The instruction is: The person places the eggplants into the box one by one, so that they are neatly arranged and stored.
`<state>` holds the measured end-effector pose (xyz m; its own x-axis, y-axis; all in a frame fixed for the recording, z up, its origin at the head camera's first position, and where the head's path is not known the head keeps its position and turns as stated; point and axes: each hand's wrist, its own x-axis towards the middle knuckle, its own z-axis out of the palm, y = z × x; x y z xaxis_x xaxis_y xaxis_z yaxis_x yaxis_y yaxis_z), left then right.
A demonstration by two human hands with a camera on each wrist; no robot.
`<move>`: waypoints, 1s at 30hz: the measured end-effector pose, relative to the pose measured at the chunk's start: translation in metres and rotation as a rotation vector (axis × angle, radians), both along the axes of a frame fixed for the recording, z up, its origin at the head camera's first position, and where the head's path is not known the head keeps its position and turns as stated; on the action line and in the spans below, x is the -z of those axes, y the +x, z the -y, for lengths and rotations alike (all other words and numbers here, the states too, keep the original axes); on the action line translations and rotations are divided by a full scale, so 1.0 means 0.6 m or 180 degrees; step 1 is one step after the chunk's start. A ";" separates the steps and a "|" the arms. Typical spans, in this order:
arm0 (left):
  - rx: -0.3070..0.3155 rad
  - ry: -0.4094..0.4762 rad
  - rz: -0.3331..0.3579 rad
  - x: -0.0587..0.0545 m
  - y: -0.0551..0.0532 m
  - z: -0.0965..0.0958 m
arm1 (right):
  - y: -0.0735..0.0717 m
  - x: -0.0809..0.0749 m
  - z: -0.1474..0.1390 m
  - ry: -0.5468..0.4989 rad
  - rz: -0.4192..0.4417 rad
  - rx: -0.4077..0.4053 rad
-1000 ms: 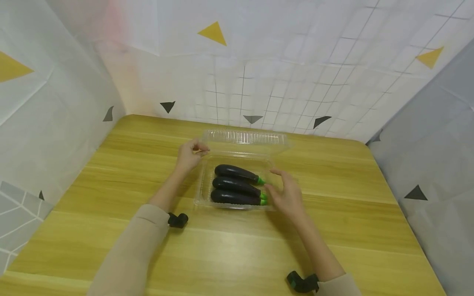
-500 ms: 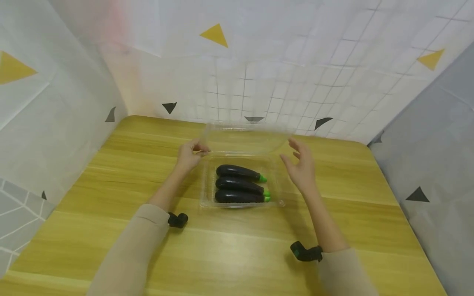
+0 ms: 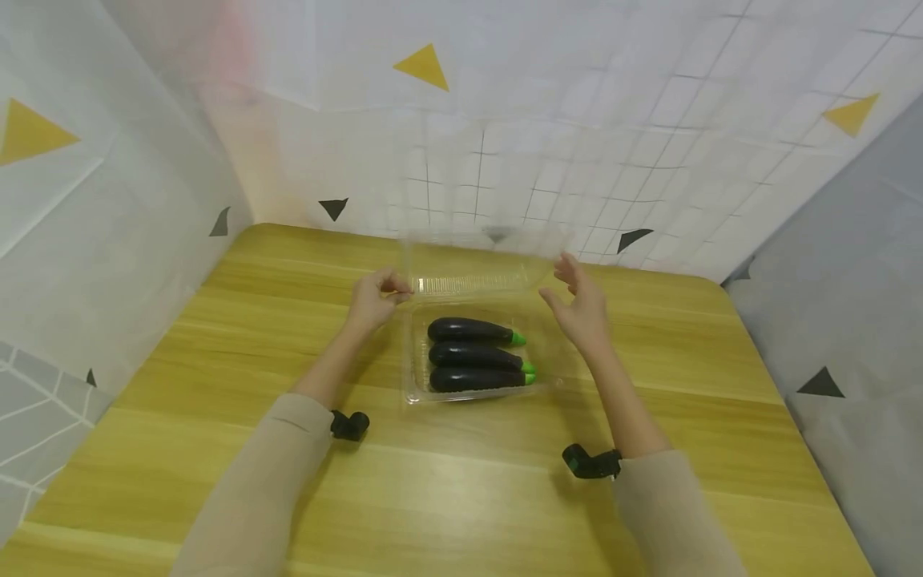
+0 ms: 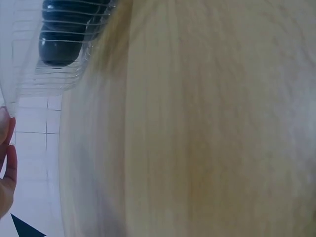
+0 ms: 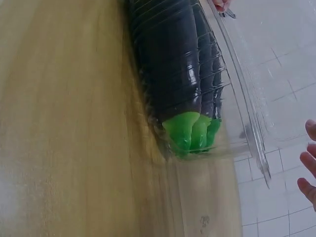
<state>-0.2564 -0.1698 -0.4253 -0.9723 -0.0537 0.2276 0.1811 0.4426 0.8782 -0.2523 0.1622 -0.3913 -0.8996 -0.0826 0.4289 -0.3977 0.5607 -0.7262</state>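
Three dark eggplants with green stem ends, a back one (image 3: 469, 329), a middle one (image 3: 476, 355) and a front one (image 3: 477, 379), lie side by side in a clear plastic clamshell box (image 3: 409, 397). Its ribbed, see-through lid (image 3: 469, 284) stands raised at the back. My left hand (image 3: 371, 300) pinches the back left corner near the hinge; its fingertips (image 4: 11, 129) show at the edge in the left wrist view. Beside the lid's right side, my right hand (image 3: 582, 312) is held up with fingers spread; whether they touch the lid is unclear. Its fingers (image 5: 308, 160) appear apart from the plastic in the right wrist view.
The box stands on a wood-grain table (image 3: 447, 497). Behind it is a white patterned sheet (image 3: 346, 144), with more sheeting at both sides. Each wrist carries a black camera mount, left mount (image 3: 349, 425) and right mount (image 3: 591, 462).
My right hand has moved from the eggplants' stem ends back and right to the lid's side. The lid has tilted up from lying further back. The box has shifted slightly right; my left hand stays at its corner.
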 end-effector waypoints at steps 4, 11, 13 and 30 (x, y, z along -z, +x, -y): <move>0.0006 0.0042 -0.0013 0.002 0.000 0.001 | -0.005 0.000 0.002 0.0046 0.0035 -0.0108; 0.0048 -0.0044 0.0082 -0.001 0.000 0.003 | -0.015 -0.004 0.005 0.0189 0.0274 -0.0167; 0.0070 -0.0064 0.0103 0.000 0.001 0.004 | -0.017 -0.003 0.006 0.0207 0.0306 -0.0229; 0.0105 -0.0014 0.0085 -0.001 0.003 0.009 | -0.021 0.002 0.016 -0.0069 0.0419 0.0051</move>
<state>-0.2549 -0.1751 -0.4249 -0.9792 -0.0206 0.2018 0.1723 0.4406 0.8810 -0.2650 0.1527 -0.3928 -0.9493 -0.0599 0.3086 -0.2894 0.5498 -0.7835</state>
